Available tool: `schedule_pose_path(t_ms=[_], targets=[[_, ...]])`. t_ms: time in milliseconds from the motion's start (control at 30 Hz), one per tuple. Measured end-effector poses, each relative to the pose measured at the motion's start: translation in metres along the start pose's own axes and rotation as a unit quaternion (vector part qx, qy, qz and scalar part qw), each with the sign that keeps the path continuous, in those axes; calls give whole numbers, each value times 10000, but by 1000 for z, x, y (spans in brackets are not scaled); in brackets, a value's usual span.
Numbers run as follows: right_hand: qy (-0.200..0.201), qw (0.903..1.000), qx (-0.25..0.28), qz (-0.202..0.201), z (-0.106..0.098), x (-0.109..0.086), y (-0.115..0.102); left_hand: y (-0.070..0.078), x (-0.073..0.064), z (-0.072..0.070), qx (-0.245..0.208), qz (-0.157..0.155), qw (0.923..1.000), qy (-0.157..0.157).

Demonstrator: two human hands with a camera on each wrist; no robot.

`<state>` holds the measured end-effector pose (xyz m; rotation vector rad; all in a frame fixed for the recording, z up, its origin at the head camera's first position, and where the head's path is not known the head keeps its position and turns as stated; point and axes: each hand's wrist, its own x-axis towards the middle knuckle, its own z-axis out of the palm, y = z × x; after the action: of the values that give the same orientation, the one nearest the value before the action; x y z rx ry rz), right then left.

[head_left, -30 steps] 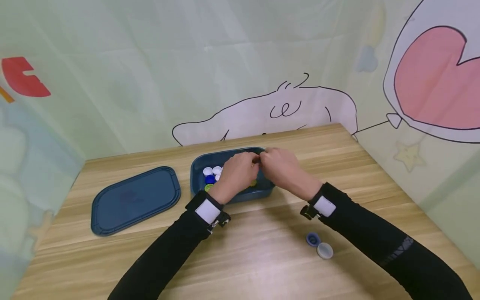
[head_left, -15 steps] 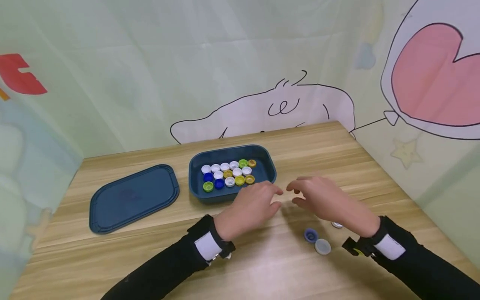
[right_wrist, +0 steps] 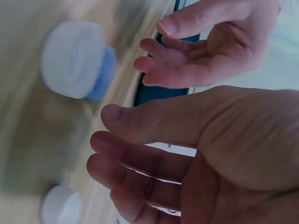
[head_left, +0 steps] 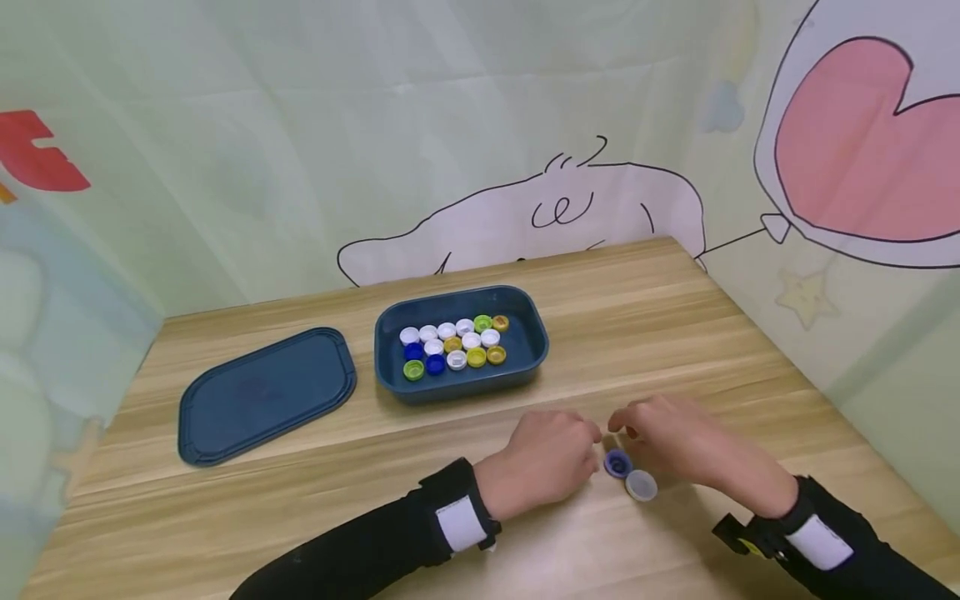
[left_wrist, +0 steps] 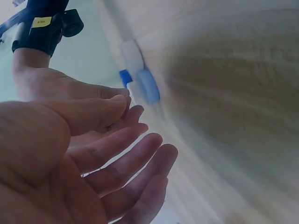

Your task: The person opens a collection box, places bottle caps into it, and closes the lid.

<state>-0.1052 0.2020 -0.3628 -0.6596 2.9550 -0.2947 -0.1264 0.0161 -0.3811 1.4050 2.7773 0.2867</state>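
Observation:
My left hand point(head_left: 543, 458) is just left of a blue bottle cap point(head_left: 618, 463) on the wooden table, its fingers loosely bent and holding nothing. On the cap's other side is my right hand point(head_left: 686, 437), also holding nothing, with relaxed fingers. A whitish translucent cap point(head_left: 641, 485) touches the blue one. In the right wrist view both caps are blurred, the white cap point(right_wrist: 72, 59) overlapping the blue cap point(right_wrist: 103, 74). Another white cap point(right_wrist: 60, 205) shows low in that view; in the head view my right hand hides it.
A dark blue tray point(head_left: 457, 387) farther back contains several caps in rows, such as a green cap point(head_left: 413, 370) and a yellow cap point(head_left: 476, 357). Left of it lies a flat dark blue lid point(head_left: 266, 396). A printed cloth point(head_left: 450, 125) hangs behind the table point(head_left: 315, 517).
Both hands have come away from the tray toward me and to the right, down beside the loose caps. The rows of caps in the tray are now uncovered.

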Motion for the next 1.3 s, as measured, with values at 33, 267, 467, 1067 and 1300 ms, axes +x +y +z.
schedule_pose_path(t_ms=[33, 267, 467, 1067, 1300], targets=[[42, 10000, -23, -27, 2, -1, 2, 2, 2, 2, 29, 25, 10000, -25], [133, 9998, 28, -108, 10, -5, 6, 15, 11, 13, 408, 21, 9992, -23], [71, 10000, -29, -32, 11, -3, 7, 19, 16, 18, 765, -111, 9970, -3], [732, 9950, 517, -447, 3, 16, -6, -7, 10, -3, -357, -540, 9971, 409], [1583, 9820, 602, -838, -13, 35, -21, -26, 3, -31, -1015, -703, 9864, 1087]])
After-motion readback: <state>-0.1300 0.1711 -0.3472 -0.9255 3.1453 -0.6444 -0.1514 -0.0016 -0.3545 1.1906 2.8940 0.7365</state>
